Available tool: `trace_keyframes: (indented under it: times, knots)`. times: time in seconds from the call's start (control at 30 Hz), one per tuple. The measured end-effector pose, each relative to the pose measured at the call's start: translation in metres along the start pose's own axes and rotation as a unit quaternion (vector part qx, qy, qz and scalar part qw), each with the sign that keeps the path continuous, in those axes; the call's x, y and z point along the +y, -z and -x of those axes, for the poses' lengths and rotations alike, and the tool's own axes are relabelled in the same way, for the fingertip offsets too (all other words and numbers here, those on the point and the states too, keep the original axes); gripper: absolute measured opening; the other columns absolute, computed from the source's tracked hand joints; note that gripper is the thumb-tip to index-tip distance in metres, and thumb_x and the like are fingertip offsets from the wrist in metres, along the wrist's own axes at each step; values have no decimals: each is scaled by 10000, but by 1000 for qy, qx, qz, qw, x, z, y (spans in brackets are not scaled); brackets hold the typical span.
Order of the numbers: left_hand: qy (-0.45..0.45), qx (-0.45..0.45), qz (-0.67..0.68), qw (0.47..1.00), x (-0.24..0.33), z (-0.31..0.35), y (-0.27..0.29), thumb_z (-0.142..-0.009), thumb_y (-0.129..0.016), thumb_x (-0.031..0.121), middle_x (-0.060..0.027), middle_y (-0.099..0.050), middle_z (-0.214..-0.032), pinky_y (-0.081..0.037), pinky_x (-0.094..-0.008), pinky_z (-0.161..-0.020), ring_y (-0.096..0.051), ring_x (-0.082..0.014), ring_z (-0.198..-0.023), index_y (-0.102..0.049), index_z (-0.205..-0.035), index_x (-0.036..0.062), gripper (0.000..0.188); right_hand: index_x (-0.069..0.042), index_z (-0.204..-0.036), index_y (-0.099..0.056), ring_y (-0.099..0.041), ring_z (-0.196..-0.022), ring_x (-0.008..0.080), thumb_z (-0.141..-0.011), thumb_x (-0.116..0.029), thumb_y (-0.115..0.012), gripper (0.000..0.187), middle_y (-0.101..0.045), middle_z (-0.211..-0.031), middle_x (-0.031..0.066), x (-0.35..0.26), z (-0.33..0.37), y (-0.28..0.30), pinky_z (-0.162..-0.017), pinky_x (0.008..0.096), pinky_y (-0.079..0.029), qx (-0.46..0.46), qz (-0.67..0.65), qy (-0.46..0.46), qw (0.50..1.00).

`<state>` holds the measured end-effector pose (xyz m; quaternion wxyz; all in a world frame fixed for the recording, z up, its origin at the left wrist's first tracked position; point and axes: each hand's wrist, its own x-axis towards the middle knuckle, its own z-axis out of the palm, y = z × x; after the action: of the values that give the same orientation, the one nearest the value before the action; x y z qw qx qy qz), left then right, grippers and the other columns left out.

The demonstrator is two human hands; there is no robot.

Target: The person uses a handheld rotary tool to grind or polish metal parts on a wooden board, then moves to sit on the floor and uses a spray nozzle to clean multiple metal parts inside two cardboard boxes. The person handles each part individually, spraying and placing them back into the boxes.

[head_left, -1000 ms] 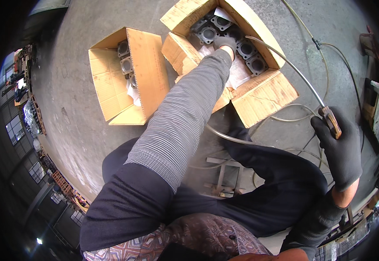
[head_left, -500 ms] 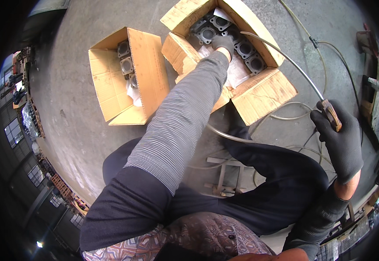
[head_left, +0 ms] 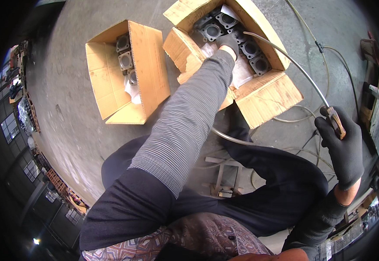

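My gloved left hand point(head_left: 228, 42) reaches into the larger cardboard box point(head_left: 267, 98), its fingers curled down among dark grey metal cylinders with square flanges and round bores. One cylinder point(head_left: 212, 31) lies just left of it, and others point(head_left: 260, 65) line the box's right side. What the fingers grip is hidden beneath the hand. At the right, my gloved right hand point(head_left: 345, 145) is closed around the handle of an air blow gun point(head_left: 336, 122). Its long, curved metal tube point(head_left: 296, 63) arches over the box's right wall, with the tip close to my left hand.
A second open cardboard box point(head_left: 148, 71) to the left holds several similar cylinders point(head_left: 125, 61) and white paper. Hoses point(head_left: 300, 152) loop over the concrete floor at the right. Between my legs is a low metal frame point(head_left: 220, 176). A workbench-like structure point(head_left: 378, 102) stands far right.
The view has shifted slightly, so the boxes appear a little displaced. My left hand stays among the cylinders, and my right hand keeps the blow gun in nearly the same position.
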<state>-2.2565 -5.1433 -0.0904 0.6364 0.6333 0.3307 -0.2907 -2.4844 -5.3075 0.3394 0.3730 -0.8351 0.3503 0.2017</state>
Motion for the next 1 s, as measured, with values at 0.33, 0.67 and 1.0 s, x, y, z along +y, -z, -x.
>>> trace_keyframes:
  times: [0.33,0.67,1.0]
  knots:
    - [-80,132,-115,981,24,67,-13,-912,-808,330,-225,-773,-1136,-566,-388,-882,-738,-357,-1036,-719,-1163,-31,449,40,-1158,-717,-548,-720,63,-938,-140,-803,296,-633,-787,15,-6,2,-2,-667,251,-473,-3,-9,7,1000]
    - [-290,-91,-124,945,47,111,52,-1009,-688,143,-177,-729,-1156,-581,-351,-890,-706,-242,-1061,-642,-1245,-82,329,11,-1162,-717,-528,-665,57,-955,-182,-791,292,-619,-783,-6,-1,12,7,-614,248,-447,12,-6,13,1000]
    - [-173,-234,85,953,69,300,189,-1106,-559,254,-110,-650,-1332,-671,-449,-845,-721,-266,-1131,-517,-1439,96,370,-4,-1141,-720,-555,-661,61,-951,-172,-773,259,-613,-765,-7,12,77,23,-600,264,-459,-68,-66,99,991]
